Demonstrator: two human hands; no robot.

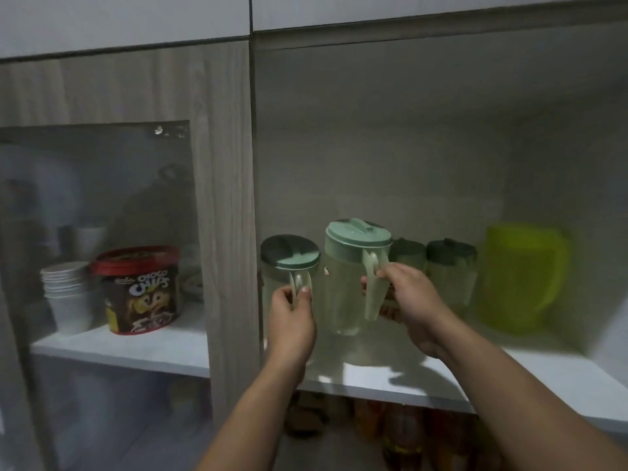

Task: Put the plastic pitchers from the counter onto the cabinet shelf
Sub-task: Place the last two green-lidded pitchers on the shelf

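Cabinet shelf [543, 379], open compartment, we count 5 pitchers. Our left hand [293, 322] has its fingers clamped on the handle of the left pitcher [287, 266], standing at the shelf's left end. Our right hand [413, 302] has its fingers clamped on the handle of the middle pitcher [343, 283], lid on. Farther right: 2 small dark-lidded pitchers [450, 266], then a yellow-green pitcher [520, 277]. Behind the glass door, left: a cereal tub [139, 290] and stacked paper cups [68, 294].

Free shelf [560, 372] front; pitchers [450, 266] behind.
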